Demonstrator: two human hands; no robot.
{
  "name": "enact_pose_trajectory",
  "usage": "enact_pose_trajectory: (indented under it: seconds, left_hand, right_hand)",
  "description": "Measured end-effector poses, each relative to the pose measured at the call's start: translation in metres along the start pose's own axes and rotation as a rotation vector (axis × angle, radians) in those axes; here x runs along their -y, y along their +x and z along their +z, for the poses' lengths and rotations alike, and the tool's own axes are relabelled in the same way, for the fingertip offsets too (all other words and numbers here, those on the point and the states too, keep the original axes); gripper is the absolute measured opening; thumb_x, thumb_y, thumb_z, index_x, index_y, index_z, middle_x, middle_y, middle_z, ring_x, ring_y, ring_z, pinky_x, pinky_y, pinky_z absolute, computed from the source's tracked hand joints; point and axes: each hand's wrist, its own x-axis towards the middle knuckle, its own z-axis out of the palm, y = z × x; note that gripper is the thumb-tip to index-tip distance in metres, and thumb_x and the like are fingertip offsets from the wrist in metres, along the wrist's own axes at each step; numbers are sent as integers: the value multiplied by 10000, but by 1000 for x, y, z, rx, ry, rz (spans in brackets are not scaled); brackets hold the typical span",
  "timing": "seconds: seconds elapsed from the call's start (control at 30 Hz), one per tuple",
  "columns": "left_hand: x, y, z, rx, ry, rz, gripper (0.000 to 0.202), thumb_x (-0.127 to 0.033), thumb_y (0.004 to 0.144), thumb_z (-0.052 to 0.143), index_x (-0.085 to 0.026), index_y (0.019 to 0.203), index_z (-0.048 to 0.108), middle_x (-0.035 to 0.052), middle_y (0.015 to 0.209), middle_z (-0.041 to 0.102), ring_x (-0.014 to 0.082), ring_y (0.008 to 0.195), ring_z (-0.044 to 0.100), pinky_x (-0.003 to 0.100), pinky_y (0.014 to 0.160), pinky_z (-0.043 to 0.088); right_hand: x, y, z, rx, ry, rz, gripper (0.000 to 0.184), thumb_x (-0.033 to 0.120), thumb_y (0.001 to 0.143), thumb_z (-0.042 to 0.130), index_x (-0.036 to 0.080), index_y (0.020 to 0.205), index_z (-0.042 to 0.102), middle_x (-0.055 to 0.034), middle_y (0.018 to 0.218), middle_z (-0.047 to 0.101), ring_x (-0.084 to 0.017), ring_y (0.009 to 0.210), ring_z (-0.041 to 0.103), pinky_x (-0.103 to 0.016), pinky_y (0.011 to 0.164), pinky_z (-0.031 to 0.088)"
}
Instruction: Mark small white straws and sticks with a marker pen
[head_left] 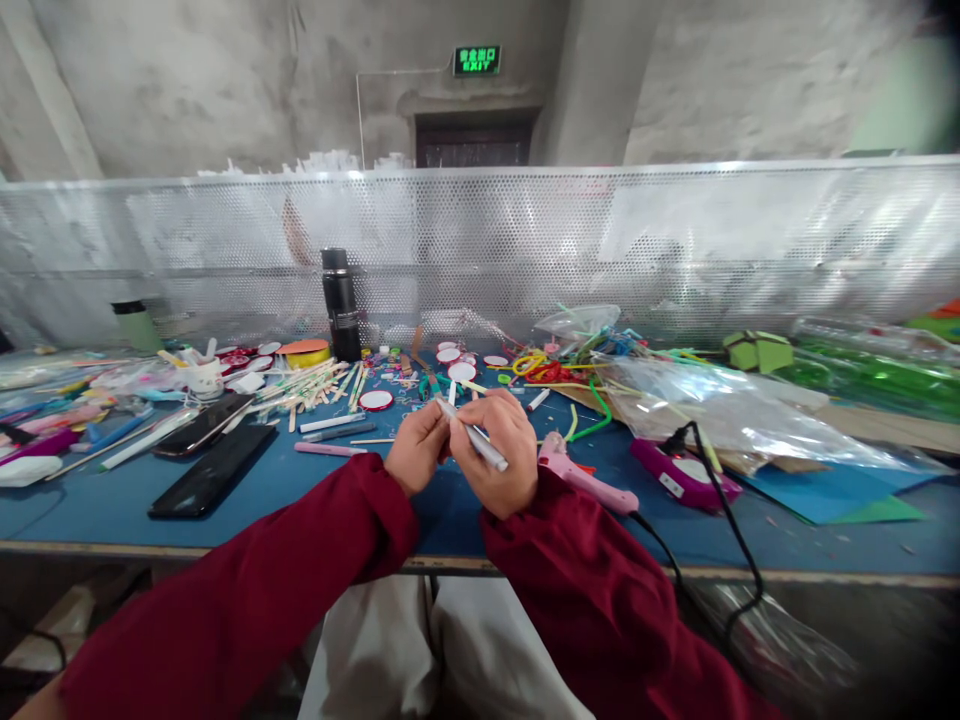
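Note:
My right hand (496, 452) is wrapped round a white marker pen (486, 446), its back end slanting down toward me and its front end reaching the fingers of my left hand (418, 446). My left hand is closed in a pinch beside it, and a small pale piece (452, 393) shows at the fingertips. What kind of piece it is cannot be made out. Both hands meet above the front part of the blue table. Just right of my right hand lies a pink glue gun (589, 482). Left of my left hand are a white pen (330, 423) and a pink pen (330, 449).
Two dark phones (214, 472) lie at the left. A black flask (341, 305) stands at the back by the perforated metal screen (480, 230). Wooden sticks (319, 385) are piled mid-left. A purple power strip (684, 474) with a black cord and clear plastic bags (720, 400) occupy the right.

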Motion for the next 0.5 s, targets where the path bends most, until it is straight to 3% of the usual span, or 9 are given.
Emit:
enact_pose_trajectory:
  seconds: [0.5]
  left_hand:
    - [-3, 0, 1, 4, 3, -3, 497, -657, 900, 542, -193, 732, 485, -48, 547, 465, 100, 499, 414, 249, 501, 335]
  right_hand:
    - [1, 2, -1, 13, -15, 4, 157, 134, 869, 628, 256, 827, 538, 8, 755, 688, -191, 739, 672, -421, 890, 513]
